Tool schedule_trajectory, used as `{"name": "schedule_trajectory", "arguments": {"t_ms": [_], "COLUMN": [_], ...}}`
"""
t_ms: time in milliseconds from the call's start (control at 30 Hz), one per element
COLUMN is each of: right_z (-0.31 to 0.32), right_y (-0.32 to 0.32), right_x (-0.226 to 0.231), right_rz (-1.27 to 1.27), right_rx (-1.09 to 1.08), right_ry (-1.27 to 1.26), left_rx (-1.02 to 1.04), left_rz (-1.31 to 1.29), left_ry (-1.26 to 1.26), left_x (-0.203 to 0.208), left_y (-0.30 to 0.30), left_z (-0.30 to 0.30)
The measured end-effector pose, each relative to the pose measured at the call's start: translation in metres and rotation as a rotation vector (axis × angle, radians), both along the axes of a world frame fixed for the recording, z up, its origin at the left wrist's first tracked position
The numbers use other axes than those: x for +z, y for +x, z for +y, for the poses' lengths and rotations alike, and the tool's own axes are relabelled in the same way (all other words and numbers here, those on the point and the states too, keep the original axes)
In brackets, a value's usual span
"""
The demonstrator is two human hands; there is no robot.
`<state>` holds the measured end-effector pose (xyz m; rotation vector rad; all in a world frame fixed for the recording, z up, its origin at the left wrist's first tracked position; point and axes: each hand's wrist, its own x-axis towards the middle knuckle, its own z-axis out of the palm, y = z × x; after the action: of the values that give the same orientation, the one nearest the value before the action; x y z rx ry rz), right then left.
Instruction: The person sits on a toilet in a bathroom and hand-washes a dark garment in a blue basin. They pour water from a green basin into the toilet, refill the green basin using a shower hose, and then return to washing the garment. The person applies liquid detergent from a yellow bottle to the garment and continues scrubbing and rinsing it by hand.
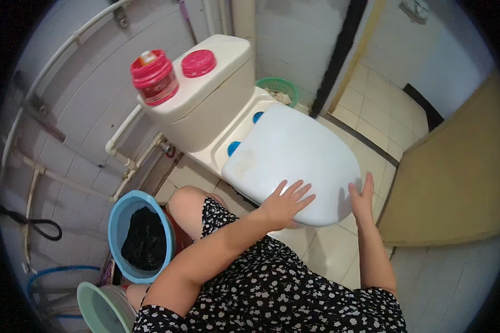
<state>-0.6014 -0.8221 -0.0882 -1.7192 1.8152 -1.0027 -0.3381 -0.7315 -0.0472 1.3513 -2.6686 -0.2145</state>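
A white toilet lid (294,155) lies closed over the toilet, with two blue round hinge caps at its back. My left hand (286,205) is at the lid's near edge, fingers spread, holding nothing. At the lid's front right edge is my right hand (363,200), its fingers stretched out and the thumb apart. Whether either palm presses on the lid I cannot tell. On the cream cistern (216,83) behind stand an open red jar (154,80) with something orange and white inside its mouth, and a red screw lid (199,63) beside it.
To my left stands a light blue basin (116,227) with black cloth in it, and a pale green bucket (94,305) nearer me. White pipes (69,41) run along the left wall. A green basket (286,86) sits behind the toilet. A yellowish door (450,183) stands at the right.
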Motion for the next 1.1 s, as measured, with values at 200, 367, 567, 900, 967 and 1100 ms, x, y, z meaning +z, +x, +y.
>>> {"name": "schedule_trajectory", "arguments": {"t_ms": [200, 367, 567, 900, 967, 1100], "right_z": [0.042, 0.04, 0.042, 0.032, 0.031, 0.02], "right_y": [-0.009, -0.003, 0.004, -0.02, -0.002, 0.045], "right_x": [-0.008, -0.014, 0.035, 0.106, 0.141, 0.204], "right_rz": [-0.764, -0.982, -1.178, -1.305, -1.348, -1.405], "right_rx": [-0.183, -0.172, -0.365, 0.017, 0.108, 0.445], "right_ry": [0.648, 0.635, 0.7, 0.477, 0.4, 0.271], "left_rx": [-0.003, 0.076, 0.068, 0.005, 0.041, 0.175], "left_rz": [-0.164, -0.207, -0.216, -0.029, 0.091, 0.236], "left_ry": [-0.225, -0.262, -0.24, -0.159, -0.2, -0.387], "left_x": [-0.029, -0.028, -0.015, 0.053, 0.067, 0.099], "left_y": [0.0, -0.002, 0.013, 0.03, 0.043, 0.077], "left_z": [0.004, 0.003, 0.002, 0.0, 0.0, 0.001]}}
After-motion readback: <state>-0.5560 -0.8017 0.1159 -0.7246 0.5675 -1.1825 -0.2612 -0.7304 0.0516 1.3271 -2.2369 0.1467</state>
